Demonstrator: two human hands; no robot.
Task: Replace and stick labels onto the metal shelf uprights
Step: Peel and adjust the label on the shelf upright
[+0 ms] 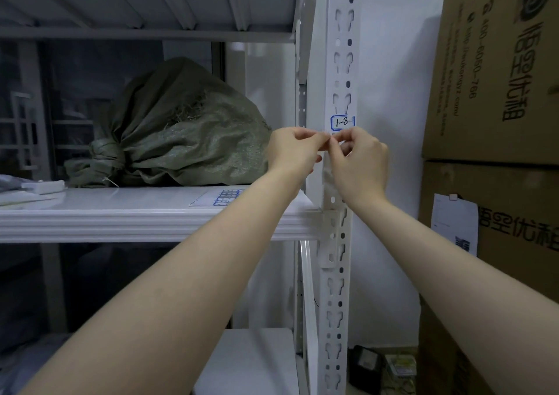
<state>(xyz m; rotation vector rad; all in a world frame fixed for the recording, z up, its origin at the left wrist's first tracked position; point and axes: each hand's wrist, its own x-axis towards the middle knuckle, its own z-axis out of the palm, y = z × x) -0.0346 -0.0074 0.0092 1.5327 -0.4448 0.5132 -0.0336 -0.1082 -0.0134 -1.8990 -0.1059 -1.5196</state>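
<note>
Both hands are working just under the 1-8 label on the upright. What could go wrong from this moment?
1. The left hand and right hand pinch something small together; if it is a sticker, it may fold onto itself.
2. The upright is full of slots, so a label may bridge holes and stick poorly.
3. Fingers could brush the 1-8 label just above.

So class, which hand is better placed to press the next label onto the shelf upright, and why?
Probably the right hand: it sits directly in front of the upright, just below the stuck label. The left hand pinches in from the shelf side, beside the post.
</note>
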